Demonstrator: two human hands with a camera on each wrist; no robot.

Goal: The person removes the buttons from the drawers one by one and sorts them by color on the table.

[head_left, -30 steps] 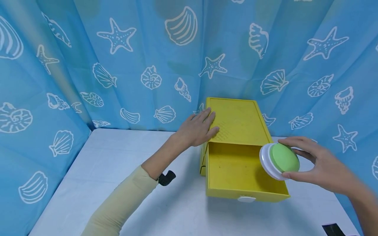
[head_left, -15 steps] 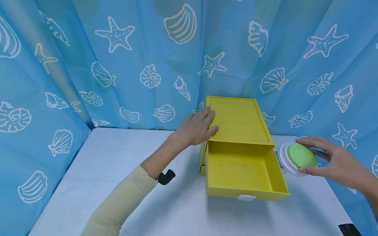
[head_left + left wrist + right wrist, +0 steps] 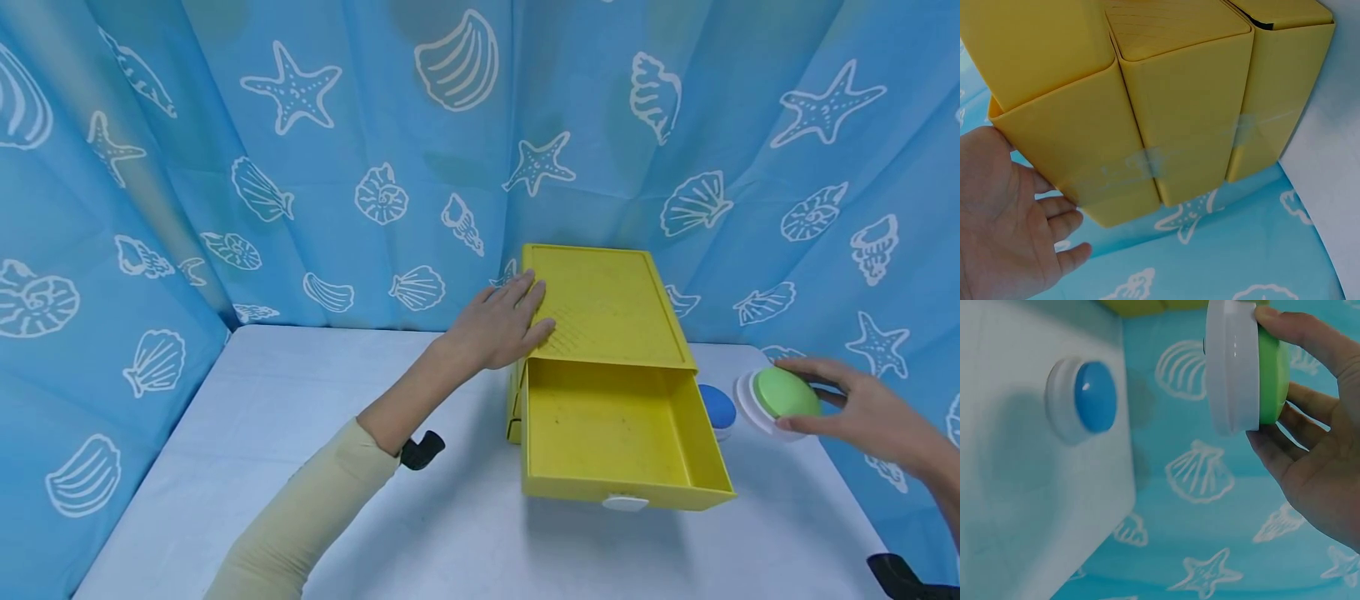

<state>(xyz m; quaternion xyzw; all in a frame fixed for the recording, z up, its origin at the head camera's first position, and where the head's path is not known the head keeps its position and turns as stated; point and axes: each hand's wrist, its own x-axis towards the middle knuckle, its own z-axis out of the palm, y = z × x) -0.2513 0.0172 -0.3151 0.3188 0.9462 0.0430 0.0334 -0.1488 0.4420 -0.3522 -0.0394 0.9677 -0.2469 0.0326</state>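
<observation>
My right hand point(image 3: 862, 412) pinches a round push button point(image 3: 785, 394) with a green dome on a white base. In the right wrist view that green button point(image 3: 1247, 369) is raised off the table, thumb and fingers at opposite sides of its rim. A similar button with a blue dome point(image 3: 717, 407) sits on the table, beside the yellow drawer box point(image 3: 607, 300) and partly hidden by it. The box's top drawer point(image 3: 615, 433) is pulled out, with nothing inside. My left hand point(image 3: 501, 327) rests with extended fingers on the box's top left edge.
White cloth covers the table point(image 3: 337, 392). A blue shell-print curtain point(image 3: 360, 125) hangs behind and at both sides. The drawer's white handle point(image 3: 626, 503) sticks out at the front. Clear tape point(image 3: 1154, 162) runs across the stacked yellow units in the left wrist view.
My right hand has carried the green button rightward from over the drawer to beyond the box's right side. The blue button has come into sight. My left hand stays in place.
</observation>
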